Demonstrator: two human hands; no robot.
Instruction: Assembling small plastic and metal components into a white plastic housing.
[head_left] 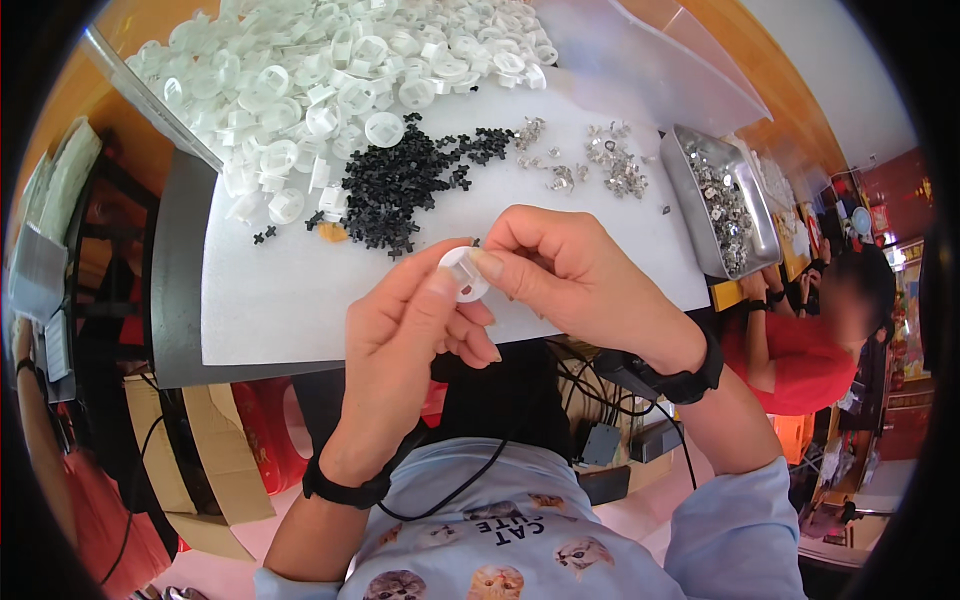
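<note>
- Head view: the left hand (415, 320) and right hand (560, 265) pinch one round white plastic piece (465, 272) between their fingertips, over the counter's (270, 300) near edge.
- Bare white surface lies just beyond and left of the hands; black cross pieces (395, 190) lie farther ahead.
- Fingers hide part of the piece.

The desk (180, 300) carries a white foam sheet (290, 300) that covers most of its top. On the sheet lie a heap of white plastic discs (330, 70) at the far left, a pile of small black crosses (400, 185) mid-sheet, and scattered small metal clips (600, 160) toward the far right. A metal tray (760, 215) of the same clips stands at the right edge.
</note>
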